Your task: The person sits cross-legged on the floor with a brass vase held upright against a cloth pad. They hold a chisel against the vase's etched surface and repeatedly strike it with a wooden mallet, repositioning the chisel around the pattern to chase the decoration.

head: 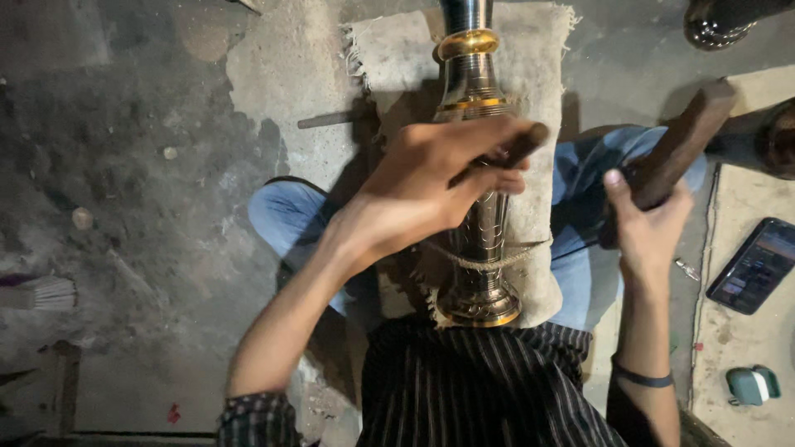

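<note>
The metal vase lies lengthwise along the cloth pad over my lap, its base against my belly, its neck pointing away from me; a cord crosses it near the base; my left hand rests on top of its middle, pressing a short tool down onto it; my right hand is to the right of the vase, above my right knee, gripping a wooden mallet; farther right on the floor lies a phone, a small case nearer me.
</note>
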Demonstrator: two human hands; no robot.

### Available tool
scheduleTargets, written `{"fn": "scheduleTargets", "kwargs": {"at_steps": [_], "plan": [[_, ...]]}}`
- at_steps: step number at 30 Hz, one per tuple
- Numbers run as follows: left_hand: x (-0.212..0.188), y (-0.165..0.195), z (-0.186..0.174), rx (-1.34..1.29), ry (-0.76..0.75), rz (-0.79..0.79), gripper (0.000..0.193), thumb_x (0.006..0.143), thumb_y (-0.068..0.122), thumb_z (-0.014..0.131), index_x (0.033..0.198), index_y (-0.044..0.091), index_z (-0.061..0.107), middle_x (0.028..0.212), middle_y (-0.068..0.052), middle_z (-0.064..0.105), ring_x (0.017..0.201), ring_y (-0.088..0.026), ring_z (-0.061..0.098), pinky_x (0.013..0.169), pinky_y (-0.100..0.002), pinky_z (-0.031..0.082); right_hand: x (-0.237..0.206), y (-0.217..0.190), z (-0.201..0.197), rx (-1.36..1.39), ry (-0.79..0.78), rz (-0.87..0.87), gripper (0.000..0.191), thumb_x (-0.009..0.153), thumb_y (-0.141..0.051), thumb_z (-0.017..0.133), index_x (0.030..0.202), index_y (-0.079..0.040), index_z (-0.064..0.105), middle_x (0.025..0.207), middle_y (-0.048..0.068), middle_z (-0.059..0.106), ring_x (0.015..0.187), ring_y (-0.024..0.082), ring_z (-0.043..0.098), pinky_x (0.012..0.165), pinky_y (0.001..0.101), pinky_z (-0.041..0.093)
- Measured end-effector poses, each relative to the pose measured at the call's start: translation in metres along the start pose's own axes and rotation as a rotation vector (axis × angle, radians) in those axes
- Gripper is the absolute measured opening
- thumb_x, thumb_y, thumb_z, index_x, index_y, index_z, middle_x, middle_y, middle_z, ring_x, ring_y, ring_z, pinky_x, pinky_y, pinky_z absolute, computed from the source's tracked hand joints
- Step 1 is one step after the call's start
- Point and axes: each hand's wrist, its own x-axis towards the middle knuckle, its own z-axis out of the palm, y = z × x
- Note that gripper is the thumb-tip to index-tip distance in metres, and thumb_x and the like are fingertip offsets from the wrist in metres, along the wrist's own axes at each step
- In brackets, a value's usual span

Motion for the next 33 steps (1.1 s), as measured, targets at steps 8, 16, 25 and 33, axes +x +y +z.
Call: {"fn": "scheduleTargets", "kwargs": {"at_steps": [8, 16, 25, 33], "plan": [[0.038, -0.011, 0.011, 0.281, -0.209, 0.172, 0.064, 0.087, -0.015, 0.066, 0.143, 0.016, 0.059, 0.094, -0.008, 0.079, 0.078, -0.016, 0.078, 0.061, -0.027, 0.064, 0.013, -0.010, -0.024, -0.397, -0.166, -0.497, 0.043, 0.090, -0.002, 0.087, 0.120, 0.012, 0.060, 0.114, 0.015, 0.069, 0.108, 0.022, 0.064, 0.099, 0.0345, 0.053], [0.043, -0.003, 0.010, 0.330, -0.258, 0.185, 0.076, 0.079, -0.020, 0.064, 0.145, 0.017, 0.058, 0.077, -0.007, 0.077, 0.059, -0.020, 0.075, 0.057, -0.033, 0.062, 0.022, -0.047, -0.028, -0.234, -0.106, -0.442, 0.021, 0.103, 0.006, 0.079, 0.106, 0.003, 0.058, 0.096, 0.011, 0.060, 0.081, 0.021, 0.059, 0.073, 0.0304, 0.048], [0.018, -0.003, 0.017, 0.248, -0.131, 0.004, 0.053, 0.093, -0.018, 0.055, 0.137, 0.011, 0.060, 0.094, -0.013, 0.078, 0.088, -0.022, 0.080, 0.055, -0.028, 0.061, 0.048, -0.058, -0.044, -0.463, -0.298, -0.537, 0.015, 0.107, 0.003, 0.074, 0.116, 0.005, 0.062, 0.106, 0.014, 0.067, 0.094, 0.018, 0.066, 0.085, 0.0290, 0.054], [-0.006, 0.006, 0.024, 0.133, 0.242, -0.019, 0.034, 0.097, -0.006, 0.065, 0.128, 0.007, 0.062, 0.115, -0.012, 0.076, 0.093, -0.017, 0.080, 0.069, -0.024, 0.066, 0.072, -0.116, -0.013, -0.564, -0.466, -0.383, 0.034, 0.098, 0.000, 0.060, 0.129, -0.012, 0.063, 0.106, 0.012, 0.068, 0.089, 0.021, 0.067, 0.078, 0.0324, 0.056]]}}
